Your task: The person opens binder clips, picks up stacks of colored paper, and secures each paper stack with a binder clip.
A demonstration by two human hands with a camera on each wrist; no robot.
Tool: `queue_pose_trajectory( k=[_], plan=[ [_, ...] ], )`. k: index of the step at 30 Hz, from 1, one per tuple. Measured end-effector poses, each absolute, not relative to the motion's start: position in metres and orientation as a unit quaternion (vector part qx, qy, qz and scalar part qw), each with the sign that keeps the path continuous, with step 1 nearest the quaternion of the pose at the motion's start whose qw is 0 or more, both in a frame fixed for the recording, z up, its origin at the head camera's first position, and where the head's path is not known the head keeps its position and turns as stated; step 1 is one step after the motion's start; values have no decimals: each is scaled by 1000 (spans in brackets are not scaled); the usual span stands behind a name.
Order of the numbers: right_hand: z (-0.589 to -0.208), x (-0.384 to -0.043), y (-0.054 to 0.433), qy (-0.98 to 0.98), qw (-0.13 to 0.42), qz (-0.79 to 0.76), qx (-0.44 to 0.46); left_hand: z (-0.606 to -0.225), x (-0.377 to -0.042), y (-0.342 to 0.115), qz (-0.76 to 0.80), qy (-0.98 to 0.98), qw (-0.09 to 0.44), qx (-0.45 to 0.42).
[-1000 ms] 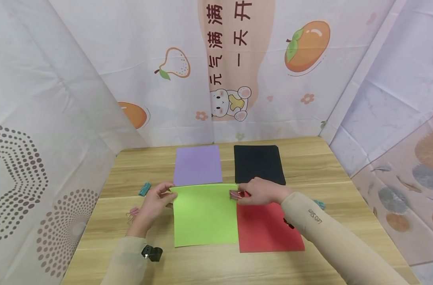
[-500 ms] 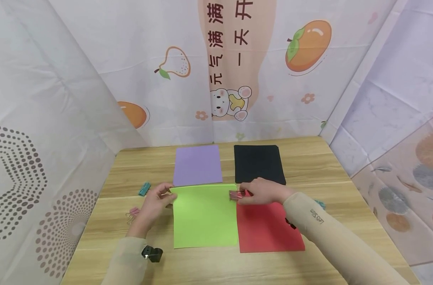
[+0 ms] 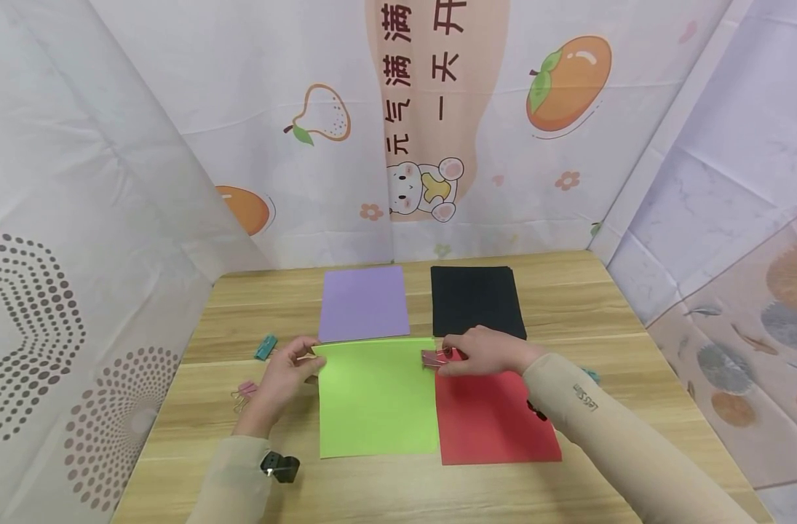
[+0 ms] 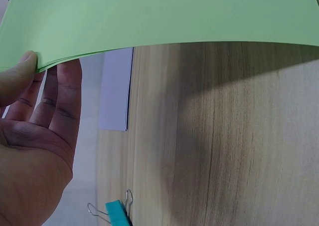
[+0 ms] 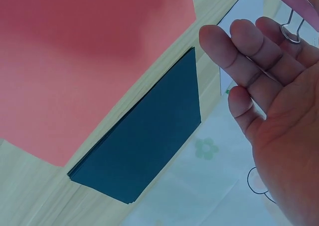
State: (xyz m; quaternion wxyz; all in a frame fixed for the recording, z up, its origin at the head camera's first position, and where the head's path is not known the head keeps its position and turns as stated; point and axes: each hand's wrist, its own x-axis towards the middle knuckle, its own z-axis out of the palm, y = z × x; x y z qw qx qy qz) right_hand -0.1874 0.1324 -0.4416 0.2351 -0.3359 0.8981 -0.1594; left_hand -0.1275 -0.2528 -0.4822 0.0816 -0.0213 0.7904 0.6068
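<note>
My left hand (image 3: 285, 375) pinches the upper left corner of a thin stack of green paper (image 3: 377, 400), thumb on top and fingers beneath. In the left wrist view the stack's near edge bows up over the table, and its sheets fan slightly at the thumb (image 4: 25, 66). At the stack's right edge, near the top corner, a pink binder clip (image 3: 432, 359) overlaps the green. My right hand (image 3: 480, 351) holds this clip by its wire handles, above the red paper (image 3: 496, 429). The right wrist view shows a wire handle against a fingertip, with the thumb mostly hidden.
Purple paper (image 3: 364, 304) and a black paper stack (image 3: 477, 302) lie at the back of the wooden table (image 3: 372, 495). Left of my left hand are a teal binder clip (image 3: 266, 347) and another pink one (image 3: 247, 390). Something teal (image 3: 591, 374) shows beyond the right forearm.
The green stack's right edge has shifted very slightly left. My right hand has edged slightly right, so more of the clip's wire handles shows. The left hand keeps its pinch.
</note>
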Motion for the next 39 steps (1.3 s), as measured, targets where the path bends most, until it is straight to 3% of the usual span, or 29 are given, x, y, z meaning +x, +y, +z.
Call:
queue_pose_trajectory(
  k=[39],
  plan=[
    [-447,-185,201,915,212,-169,-298,-500,-130,-261,573,812,85,-71]
  ],
)
